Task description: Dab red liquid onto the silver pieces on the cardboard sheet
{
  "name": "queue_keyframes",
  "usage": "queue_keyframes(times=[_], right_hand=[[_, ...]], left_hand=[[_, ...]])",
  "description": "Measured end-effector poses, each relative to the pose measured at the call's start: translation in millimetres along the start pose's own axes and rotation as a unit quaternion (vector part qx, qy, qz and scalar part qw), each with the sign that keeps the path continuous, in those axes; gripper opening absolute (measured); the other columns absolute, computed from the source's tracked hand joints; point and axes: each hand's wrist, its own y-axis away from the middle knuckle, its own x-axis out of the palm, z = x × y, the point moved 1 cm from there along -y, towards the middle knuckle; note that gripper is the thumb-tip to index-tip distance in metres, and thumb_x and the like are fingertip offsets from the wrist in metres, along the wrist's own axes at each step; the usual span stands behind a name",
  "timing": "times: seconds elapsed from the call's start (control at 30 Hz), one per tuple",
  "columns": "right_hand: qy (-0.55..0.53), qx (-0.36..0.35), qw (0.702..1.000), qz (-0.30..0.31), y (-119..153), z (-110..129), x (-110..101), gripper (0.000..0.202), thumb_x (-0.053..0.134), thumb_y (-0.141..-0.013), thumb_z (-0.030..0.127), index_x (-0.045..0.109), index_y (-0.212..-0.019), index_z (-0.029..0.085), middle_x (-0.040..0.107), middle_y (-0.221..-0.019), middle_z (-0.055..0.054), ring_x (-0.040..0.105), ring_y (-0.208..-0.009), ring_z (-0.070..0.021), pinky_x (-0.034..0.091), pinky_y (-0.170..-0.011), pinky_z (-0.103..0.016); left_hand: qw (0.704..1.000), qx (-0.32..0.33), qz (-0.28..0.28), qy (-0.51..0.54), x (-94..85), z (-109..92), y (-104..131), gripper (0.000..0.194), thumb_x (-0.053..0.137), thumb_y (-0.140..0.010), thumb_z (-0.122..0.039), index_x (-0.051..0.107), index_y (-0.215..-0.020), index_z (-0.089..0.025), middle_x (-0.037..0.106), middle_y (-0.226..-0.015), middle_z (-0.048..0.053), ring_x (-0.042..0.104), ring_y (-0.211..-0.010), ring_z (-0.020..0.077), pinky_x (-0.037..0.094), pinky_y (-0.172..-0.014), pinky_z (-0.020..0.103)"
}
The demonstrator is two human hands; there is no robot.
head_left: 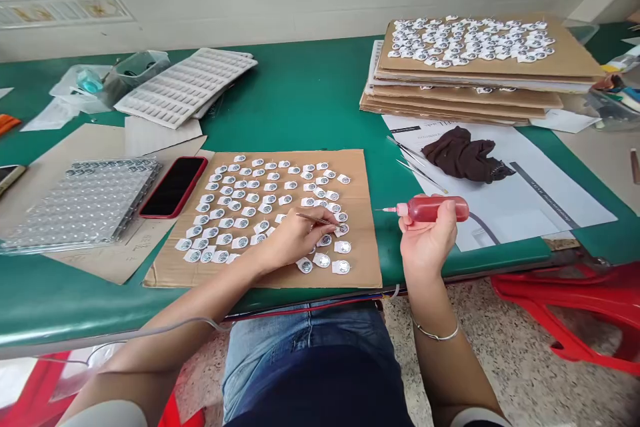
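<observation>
Left hand (287,240) pinches tweezers (313,218) by tags (342,229), mid-frame | right hand (427,247) grips bottle (430,209) | we're apparently adjusting one tag | next likely needs a steady nozzle (401,209)

A: Worn?
B: Blue jeans (265,347), v. dark navy top (320,390).
A: Sleeves?
B: White L sleeve (107,415); R sleeve (473,413) white w/ dark.
A: Jewellery?
B: Thin silvery bangle (436,336), R side.

Open behind cardboard (364,227), phone (173,188) at left

White tags (279,218) partly behind left hand (293,238)
</observation>
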Motion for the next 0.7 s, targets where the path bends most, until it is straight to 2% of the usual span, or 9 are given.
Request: queue_keyframes(times=[0.3, 0.7], right_hand=[[0.003, -0.008, 1.0, 0.006, -1.0, 0.8, -0.7, 0.031, 0.051, -0.082, 0.051, 0.051, -0.089, 0.021, 0.054, -0.071, 0.002, 0.054, -0.049, -0.0104, 0.034, -0.036, -0.02], [0.018, -0.012, 1.0, 0.002, 0.0, 1.9, 1.5, 0.027, 0.049, -0.083, 0.05, 0.052, -0.086, 0.023, 0.053, -0.071, 0.003, 0.053, -0.046, -0.0092, 0.034, -0.035, -0.02]], left_hand=[[1.0, -0.018, 0.0, -0.013, 4.1, -1.1, -3.8, 0.013, 0.052, -0.088, -0.016, 0.065, -0.088, -0.014, 0.07, -0.085, 0.003, 0.065, -0.077, 0.014, 0.052, -0.069, 0.024], [0.998, 0.032, 0.013, -0.056, 8.2, 1.7, -5.6, 0.013, 0.052, -0.088, -0.014, 0.065, -0.091, -0.015, 0.069, -0.085, 0.003, 0.065, -0.074, 0.0145, 0.052, -0.067, 0.025]])
